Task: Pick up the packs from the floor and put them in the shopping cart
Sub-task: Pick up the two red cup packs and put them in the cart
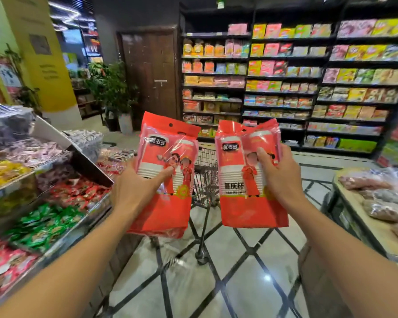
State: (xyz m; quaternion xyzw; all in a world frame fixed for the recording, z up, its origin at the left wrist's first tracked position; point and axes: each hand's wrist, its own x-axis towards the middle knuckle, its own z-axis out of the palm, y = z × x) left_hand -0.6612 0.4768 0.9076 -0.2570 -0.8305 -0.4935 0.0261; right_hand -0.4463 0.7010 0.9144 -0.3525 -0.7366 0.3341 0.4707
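Observation:
I hold two red packs of paper cups upright in front of me, one in each hand. My left hand (133, 189) grips the left red pack (168, 212) from its left side, thumb across the front. My right hand (278, 173) grips the right red pack (246, 210) from its right side, thumb pressed on the front. Each hand seems to hold a small stack of packs. Behind and between the packs stands the wire shopping cart (205, 173), mostly hidden by them; only part of its basket and a leg with a wheel show.
A tiered candy display (39, 203) runs along my left. A low table with bagged goods (377, 203) stands at the right. Tall snack shelves (285, 88) fill the back wall. A potted plant (117, 97) and a brown door (152, 72) lie beyond. The tiled floor (239, 271) stretches ahead.

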